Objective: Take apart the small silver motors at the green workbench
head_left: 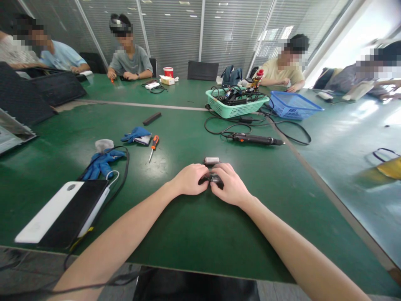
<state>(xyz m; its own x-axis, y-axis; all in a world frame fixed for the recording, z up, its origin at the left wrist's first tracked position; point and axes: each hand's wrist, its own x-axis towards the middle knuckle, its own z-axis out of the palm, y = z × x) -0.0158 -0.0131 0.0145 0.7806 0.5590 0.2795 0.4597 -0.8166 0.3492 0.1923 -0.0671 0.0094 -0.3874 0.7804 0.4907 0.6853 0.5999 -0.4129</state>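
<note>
Two bare forearms (125,225) reach over the green counter (175,246). The left hand (189,179) and right hand (231,184) meet, their fingers (203,173) curled closely around one small dark part (214,179). One silver cylinder (211,160) lies just beyond them. To the left are one blue glove (102,164), a second blue glove (136,134), one orange-handled screwdriver (153,146) and one flat white-and-black case (62,213). Ahead are one corded electric screwdriver (255,139), one green basket (236,104) and one blue basket (294,105).

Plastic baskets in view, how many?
2. A green plastic basket sits on the far side of the green table, and a blue plastic basket sits just to its right.
</note>
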